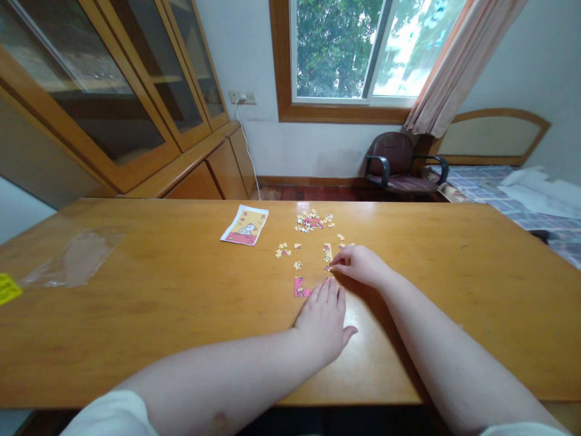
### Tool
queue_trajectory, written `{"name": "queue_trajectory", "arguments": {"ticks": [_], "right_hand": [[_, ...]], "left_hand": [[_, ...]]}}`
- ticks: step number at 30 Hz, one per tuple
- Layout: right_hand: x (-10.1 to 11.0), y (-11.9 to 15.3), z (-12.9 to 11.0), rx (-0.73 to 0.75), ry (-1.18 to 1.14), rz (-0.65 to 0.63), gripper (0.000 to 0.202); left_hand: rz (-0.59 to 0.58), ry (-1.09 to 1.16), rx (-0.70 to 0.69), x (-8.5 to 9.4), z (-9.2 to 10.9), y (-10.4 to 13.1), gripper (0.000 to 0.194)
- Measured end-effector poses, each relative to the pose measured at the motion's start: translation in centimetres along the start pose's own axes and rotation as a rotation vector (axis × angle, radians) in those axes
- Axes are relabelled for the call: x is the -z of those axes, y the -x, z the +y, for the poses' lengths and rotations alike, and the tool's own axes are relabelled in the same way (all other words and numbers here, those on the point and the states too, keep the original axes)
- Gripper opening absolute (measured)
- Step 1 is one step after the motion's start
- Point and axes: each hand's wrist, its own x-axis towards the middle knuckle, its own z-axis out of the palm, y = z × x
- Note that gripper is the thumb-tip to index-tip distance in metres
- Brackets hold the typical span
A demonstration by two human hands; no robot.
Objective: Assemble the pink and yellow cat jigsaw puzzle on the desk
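Note:
My left hand (323, 321) lies flat on the table, fingers stretched over part of a pink joined section of jigsaw puzzle (299, 287), which it partly hides. Just beyond it, my right hand (361, 264) pinches a small jigsaw puzzle piece (328, 268) between thumb and fingertips, at the table surface. Directly above that piece stands a short yellow strip of joined pieces (327, 252). A few yellow pieces (283, 250) lie loose to the left, and a single piece (298, 265) sits above the pink section. Some pieces beside my right fingers are partly covered.
A heap of loose puzzle pieces (312, 221) is near the table's far edge. Left of it lies a picture sheet (246, 225) with a yellow and pink print. A clear plastic bag (82, 257) rests on the wooden table (181, 315) at far left. An armchair (394, 160) stands beyond.

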Motion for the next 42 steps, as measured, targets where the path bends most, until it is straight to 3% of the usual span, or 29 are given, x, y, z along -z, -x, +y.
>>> {"name": "queue_trajectory", "arguments": {"ticks": [21, 25, 30, 35, 42], "right_hand": [[-0.5, 0.0, -0.2, -0.008, -0.049, -0.001, 0.014], [0.3, 0.0, 0.8, -0.044, 0.01, 0.215, 0.027], [1.2, -0.3, 3.5, -0.27, 0.03, 0.553, 0.039], [0.9, -0.9, 5.6, -0.396, -0.097, 0.622, 0.044], [0.7, -1.2, 6.7, -0.471, -0.245, 0.675, 0.043]], "left_hand": [[0.018, 0.027, 0.023, 0.3, 0.1, 0.1, 0.075], [0.034, 0.019, 0.018, 0.3, 0.1, 0.1, 0.072], [0.067, 0.023, 0.013, 0.4, 0.0, 0.2, 0.072], [0.06, 0.024, 0.026, 0.6, 0.0, 0.1, 0.07], [0.076, 0.008, 0.034, 0.6, 0.0, 0.0, 0.059]]}}
